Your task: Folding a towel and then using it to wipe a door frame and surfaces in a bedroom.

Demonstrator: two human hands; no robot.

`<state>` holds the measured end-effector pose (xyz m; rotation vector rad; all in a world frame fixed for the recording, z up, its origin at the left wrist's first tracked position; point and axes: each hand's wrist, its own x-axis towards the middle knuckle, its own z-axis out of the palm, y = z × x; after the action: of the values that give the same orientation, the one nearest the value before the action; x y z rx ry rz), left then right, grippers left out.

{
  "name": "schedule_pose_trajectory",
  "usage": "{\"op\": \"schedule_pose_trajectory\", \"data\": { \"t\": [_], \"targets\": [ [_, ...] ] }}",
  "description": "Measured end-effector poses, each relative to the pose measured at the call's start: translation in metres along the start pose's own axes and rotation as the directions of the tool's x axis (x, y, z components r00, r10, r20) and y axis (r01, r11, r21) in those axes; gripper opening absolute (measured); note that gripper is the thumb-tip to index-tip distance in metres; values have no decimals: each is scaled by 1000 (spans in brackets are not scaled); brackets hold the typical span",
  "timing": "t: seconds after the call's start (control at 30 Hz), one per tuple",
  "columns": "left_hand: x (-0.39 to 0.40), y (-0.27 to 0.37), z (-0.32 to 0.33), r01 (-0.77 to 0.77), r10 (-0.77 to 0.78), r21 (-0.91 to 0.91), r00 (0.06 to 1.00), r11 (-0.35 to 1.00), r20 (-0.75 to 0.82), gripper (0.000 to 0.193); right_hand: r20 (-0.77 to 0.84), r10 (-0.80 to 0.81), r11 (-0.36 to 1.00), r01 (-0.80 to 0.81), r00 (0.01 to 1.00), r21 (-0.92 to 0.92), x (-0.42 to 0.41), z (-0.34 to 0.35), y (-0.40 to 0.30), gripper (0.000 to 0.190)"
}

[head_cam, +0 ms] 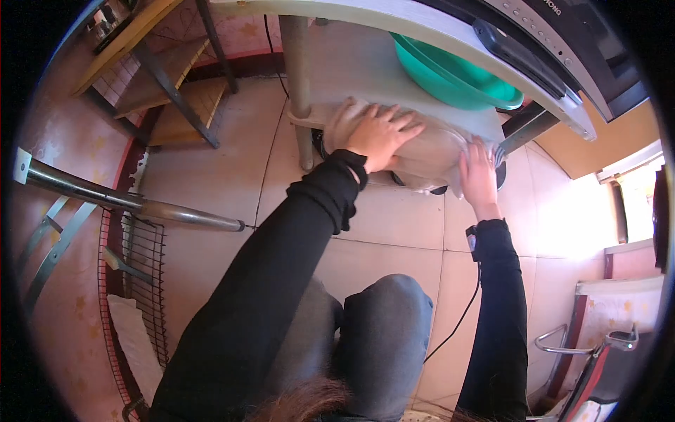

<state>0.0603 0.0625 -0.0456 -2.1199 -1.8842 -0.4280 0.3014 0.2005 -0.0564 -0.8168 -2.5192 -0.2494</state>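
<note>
A pale, crumpled cloth (435,147) lies over the front edge of a low white shelf (348,63) beneath a table. My left hand (382,134) rests palm down on the cloth's left part, fingers spread. At the cloth's right end, my right hand (479,171) presses against it with the fingers extended; whether they pinch any fabric cannot be told. A striped bit of fabric shows beside my right fingers. Behind the cloth, a green plastic basin (459,74) sits on the shelf. Dark round objects peek out under the cloth, partly hidden.
A tabletop edge (401,16) overhangs the shelf, bearing a black appliance (559,47). A wooden shelf rack (158,95) stands at the upper left. A metal leg (184,211) juts in from the left, above a wire rack (145,264). A black cable (459,324) hangs near my right forearm.
</note>
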Motion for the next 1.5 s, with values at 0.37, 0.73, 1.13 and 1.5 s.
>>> {"op": "schedule_pose_trajectory", "data": {
  "t": [0.37,0.73,1.13,1.5],
  "targets": [
    [1,-2,9,-62,59,-13,991,998,-119,71,-63,176,982,-171,982,73,7,10,-20,31],
    [-32,-44,-10,-28,23,-45,994,999,-110,74,22,58,992,-60,998,115,43,6,-86,31],
    [-19,-31,-2,-55,71,115,987,992,-146,79,232,-58,997,68,971,-36,30,-16,-87,80],
    [-11,-11,24,63,-19,199,976,978,-218,55,108,-3,985,21,994,-172,22,15,-64,73]
  ]
}}
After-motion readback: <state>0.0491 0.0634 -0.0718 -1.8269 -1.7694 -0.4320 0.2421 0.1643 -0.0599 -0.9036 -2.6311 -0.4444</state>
